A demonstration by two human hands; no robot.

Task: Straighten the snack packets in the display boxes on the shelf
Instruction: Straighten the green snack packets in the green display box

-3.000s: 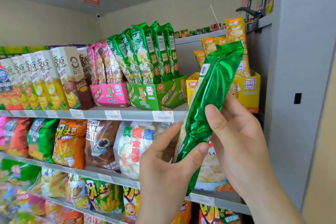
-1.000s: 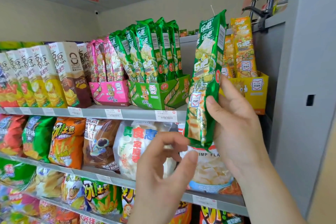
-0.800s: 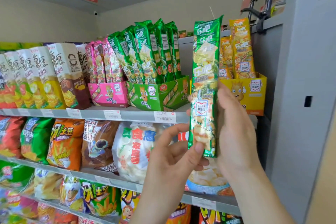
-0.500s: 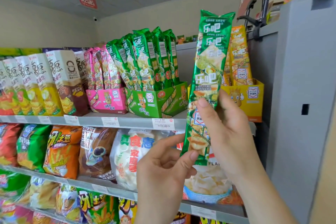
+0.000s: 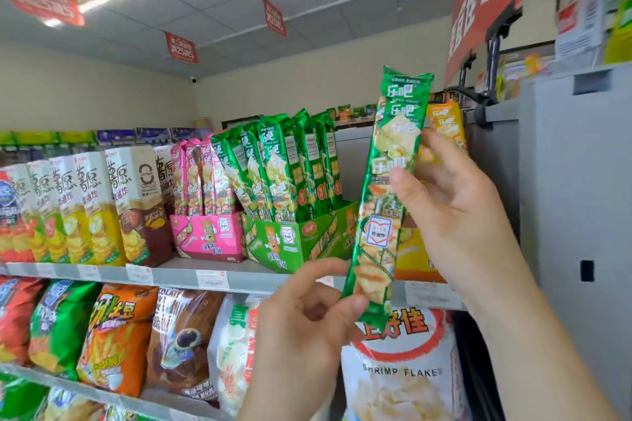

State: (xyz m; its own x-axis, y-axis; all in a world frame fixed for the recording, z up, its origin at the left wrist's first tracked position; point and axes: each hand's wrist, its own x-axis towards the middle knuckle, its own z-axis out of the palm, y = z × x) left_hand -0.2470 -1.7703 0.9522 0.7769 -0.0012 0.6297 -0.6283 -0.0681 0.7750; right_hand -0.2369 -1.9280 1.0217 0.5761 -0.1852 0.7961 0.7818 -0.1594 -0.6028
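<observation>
Yellow display box (image 5: 415, 258) partly hidden behind green packet (image 5: 388, 161) | packet upright | left hand (image 5: 307, 321) pinches bottom end | right hand (image 5: 455, 212) grips middle

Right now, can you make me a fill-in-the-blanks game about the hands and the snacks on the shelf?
1. The left hand and right hand hold one long packet whose colour is ____.
2. The left hand pinches the packet at its ____ end.
3. On the shelf, the pink box stands to the ____ of the green box.
4. The white bag below the packet reads "SHRIMP ____".

Missing words: green; bottom; left; FLAKES
</observation>
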